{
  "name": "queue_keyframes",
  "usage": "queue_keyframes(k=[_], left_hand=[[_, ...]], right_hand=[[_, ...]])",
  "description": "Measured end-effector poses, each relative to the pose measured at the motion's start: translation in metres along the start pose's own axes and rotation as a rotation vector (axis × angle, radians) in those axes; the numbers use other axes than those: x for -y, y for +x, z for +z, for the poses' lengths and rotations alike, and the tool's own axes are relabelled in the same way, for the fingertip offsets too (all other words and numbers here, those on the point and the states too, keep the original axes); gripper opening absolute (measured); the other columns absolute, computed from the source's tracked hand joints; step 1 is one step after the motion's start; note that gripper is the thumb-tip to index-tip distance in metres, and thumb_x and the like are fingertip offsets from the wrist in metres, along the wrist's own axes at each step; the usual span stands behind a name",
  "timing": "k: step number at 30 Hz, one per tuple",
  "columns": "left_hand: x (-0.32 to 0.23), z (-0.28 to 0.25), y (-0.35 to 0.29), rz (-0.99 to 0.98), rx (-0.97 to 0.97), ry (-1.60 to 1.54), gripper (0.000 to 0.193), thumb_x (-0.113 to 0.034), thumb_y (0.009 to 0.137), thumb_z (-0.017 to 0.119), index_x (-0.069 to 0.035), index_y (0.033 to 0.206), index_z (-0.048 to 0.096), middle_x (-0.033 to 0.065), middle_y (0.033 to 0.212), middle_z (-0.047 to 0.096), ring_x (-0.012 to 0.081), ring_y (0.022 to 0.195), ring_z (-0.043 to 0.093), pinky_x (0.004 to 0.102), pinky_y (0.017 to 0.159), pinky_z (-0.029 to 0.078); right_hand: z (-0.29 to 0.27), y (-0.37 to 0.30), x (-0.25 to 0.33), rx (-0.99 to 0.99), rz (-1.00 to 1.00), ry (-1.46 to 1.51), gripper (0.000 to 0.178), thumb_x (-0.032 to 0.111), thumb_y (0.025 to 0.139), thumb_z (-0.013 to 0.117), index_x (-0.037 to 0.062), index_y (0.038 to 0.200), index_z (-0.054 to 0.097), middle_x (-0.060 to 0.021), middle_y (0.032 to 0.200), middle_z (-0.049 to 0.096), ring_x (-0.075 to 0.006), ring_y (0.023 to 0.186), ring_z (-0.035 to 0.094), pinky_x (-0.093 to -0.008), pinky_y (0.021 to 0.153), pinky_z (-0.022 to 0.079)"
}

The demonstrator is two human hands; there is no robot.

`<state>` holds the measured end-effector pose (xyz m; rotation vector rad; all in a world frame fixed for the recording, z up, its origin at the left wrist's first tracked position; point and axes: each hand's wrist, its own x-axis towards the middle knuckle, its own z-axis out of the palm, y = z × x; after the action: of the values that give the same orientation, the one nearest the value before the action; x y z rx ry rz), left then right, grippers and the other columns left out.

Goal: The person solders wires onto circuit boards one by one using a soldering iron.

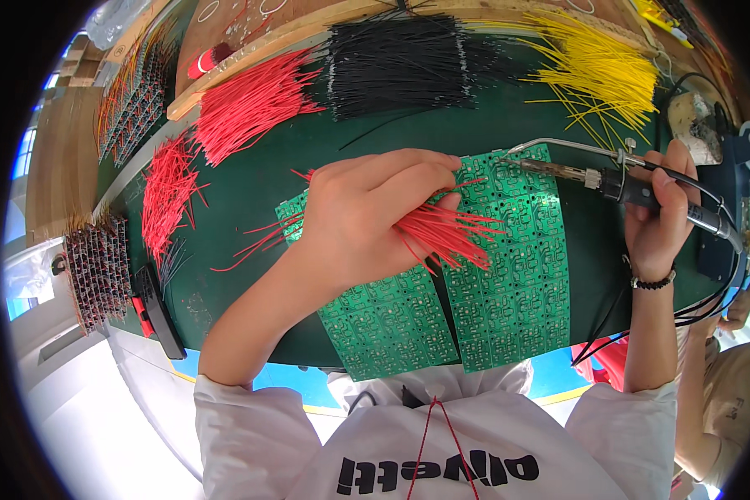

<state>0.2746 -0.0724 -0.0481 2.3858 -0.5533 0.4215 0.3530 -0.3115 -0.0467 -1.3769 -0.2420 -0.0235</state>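
My left hand (362,212) is closed around a bundle of thin red wires (450,235), whose ends fan out on both sides of the fist. Its fingertips hover by the top left corner of a green circuit board panel (512,292). A second green circuit board panel (387,329) lies beside it on the left, partly covered by my hand and wrist. My right hand (665,208) grips a soldering iron (639,192) with a thin metal tube fixed along it. The iron's tip points left, at the upper edge of the right panel.
Across the back of the green tabletop (225,275) lie piles of red wires (254,100), black wires (400,62) and yellow wires (604,71). Stacked wired boards (100,271) stand at the left. At right are a blue device (725,200), dark cables and another person's arm (696,417).
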Motion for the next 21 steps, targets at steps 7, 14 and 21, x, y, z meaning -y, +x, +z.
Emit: queue_keyframes(k=[7,14,21], left_hand=[[0.010,-0.007,0.002,0.064,-0.120,-0.003,0.007,-0.002,0.080,0.050,-0.001,0.085,0.054,0.0119,0.086,0.059,0.0199,0.069,0.058,0.0260,0.060,0.047],[-0.001,-0.047,0.006,-0.318,-0.415,-0.587,0.009,0.000,0.083,0.040,-0.004,0.089,0.045,0.0033,0.073,0.051,0.0042,0.054,0.039,0.0174,0.050,0.033],[-0.011,-0.034,0.011,-0.139,-0.327,-0.488,0.009,0.001,0.082,0.038,-0.004,0.089,0.040,0.0090,0.078,0.056,0.0012,0.049,0.035,0.0164,0.044,0.031]], right_hand=[[-0.007,0.003,0.000,0.008,-0.003,-0.026,0.017,0.011,0.071,0.050,0.0085,0.066,0.033,-0.0006,0.057,0.039,-0.0031,0.042,0.028,-0.0162,0.035,0.022],[-0.016,0.005,0.008,-0.049,-0.028,0.011,0.011,0.012,0.075,0.049,0.0039,0.080,0.042,-0.0003,0.057,0.043,-0.0030,0.041,0.029,-0.0163,0.036,0.023],[-0.036,0.008,0.000,-0.019,-0.063,0.075,0.021,0.013,0.077,0.047,0.0004,0.094,0.047,-0.0045,0.065,0.055,-0.0028,0.041,0.030,-0.0161,0.037,0.023]])
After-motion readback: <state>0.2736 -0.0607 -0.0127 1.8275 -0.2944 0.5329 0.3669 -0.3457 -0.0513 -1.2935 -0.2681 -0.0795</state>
